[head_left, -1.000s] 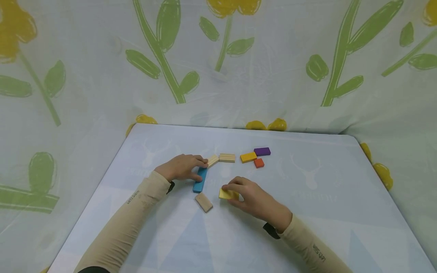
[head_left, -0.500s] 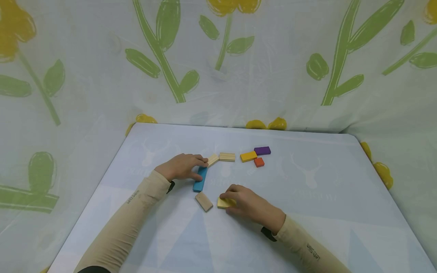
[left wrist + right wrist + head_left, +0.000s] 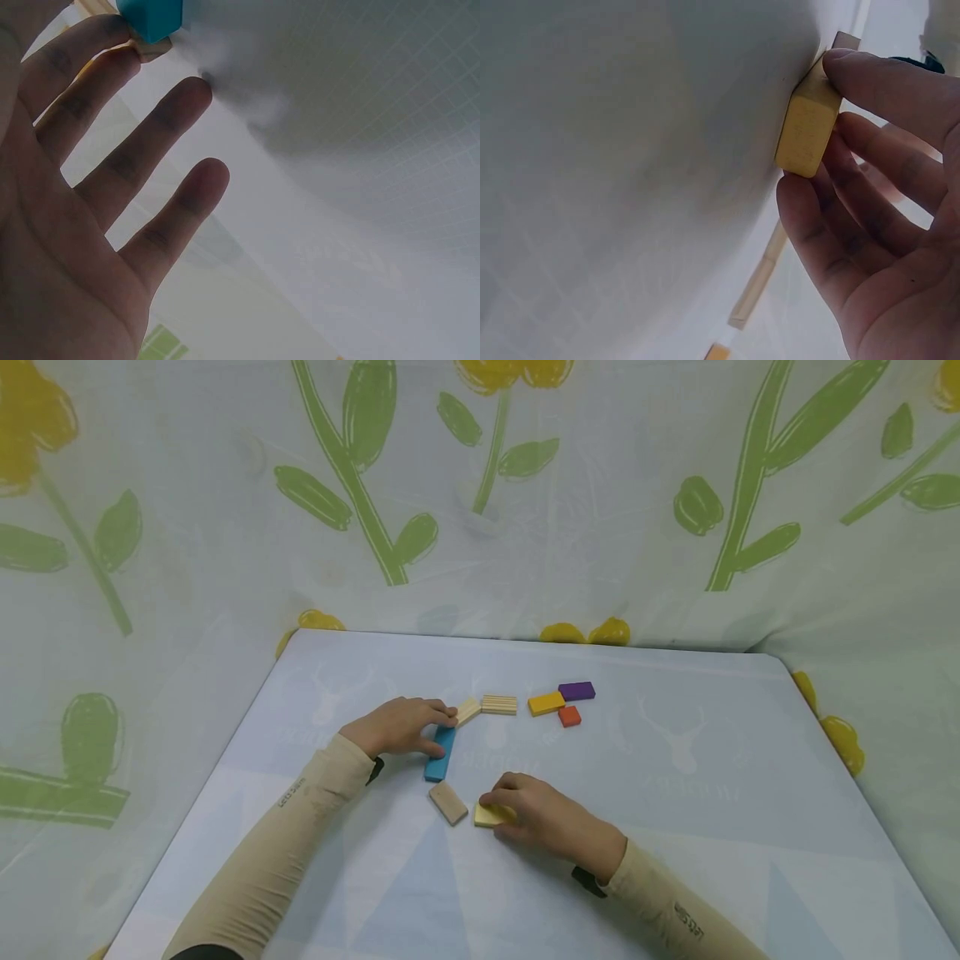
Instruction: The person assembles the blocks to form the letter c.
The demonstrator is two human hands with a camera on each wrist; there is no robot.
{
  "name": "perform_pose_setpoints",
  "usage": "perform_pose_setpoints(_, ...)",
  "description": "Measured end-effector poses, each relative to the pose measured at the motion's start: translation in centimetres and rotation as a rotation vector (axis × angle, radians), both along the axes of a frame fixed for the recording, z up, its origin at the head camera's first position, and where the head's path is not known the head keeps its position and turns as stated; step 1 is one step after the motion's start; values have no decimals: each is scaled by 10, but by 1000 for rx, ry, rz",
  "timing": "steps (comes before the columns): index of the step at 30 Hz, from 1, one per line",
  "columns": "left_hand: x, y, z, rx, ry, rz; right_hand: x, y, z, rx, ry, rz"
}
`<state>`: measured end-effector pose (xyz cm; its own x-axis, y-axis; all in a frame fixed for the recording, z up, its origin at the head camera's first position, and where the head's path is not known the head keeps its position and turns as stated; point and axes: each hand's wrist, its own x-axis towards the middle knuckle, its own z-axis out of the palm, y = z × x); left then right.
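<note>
In the head view, a pale yellow block point(image 3: 487, 816) lies low over the table, and my right hand point(image 3: 555, 818) pinches it between thumb and fingers. The right wrist view shows the thumb on one side of this yellow block point(image 3: 808, 133) and a fingertip at the other. A blue block point(image 3: 437, 768) lies lengthwise to the left, with my left hand point(image 3: 397, 727) resting at it, fingertips near its far end and thumb by its side. In the left wrist view its fingers are spread below the blue block point(image 3: 154, 19). A plain wooden block point(image 3: 448, 803) sits just left of the yellow one.
Two striped wooden blocks, one angled point(image 3: 468, 712) and one straight point(image 3: 498, 705), continue from the blue block's far end. Farther right lie an orange-yellow block point(image 3: 546, 703), a purple block point(image 3: 577, 691) and a small red-orange block point(image 3: 570, 717). A flowered curtain point(image 3: 570, 543) hangs behind the table.
My right hand has moved the yellow block toward the near side and slightly left, closer to the plain wooden block. My left hand has stayed at the blue block.
</note>
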<state>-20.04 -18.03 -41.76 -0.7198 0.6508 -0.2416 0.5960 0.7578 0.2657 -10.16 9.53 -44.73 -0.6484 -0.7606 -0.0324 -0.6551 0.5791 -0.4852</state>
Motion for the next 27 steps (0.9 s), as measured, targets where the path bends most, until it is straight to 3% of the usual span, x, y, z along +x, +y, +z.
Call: perform_pose_setpoints(27, 3, 1, -2, 2, 10, 4, 5, -8, -2, 2, 43, 50)
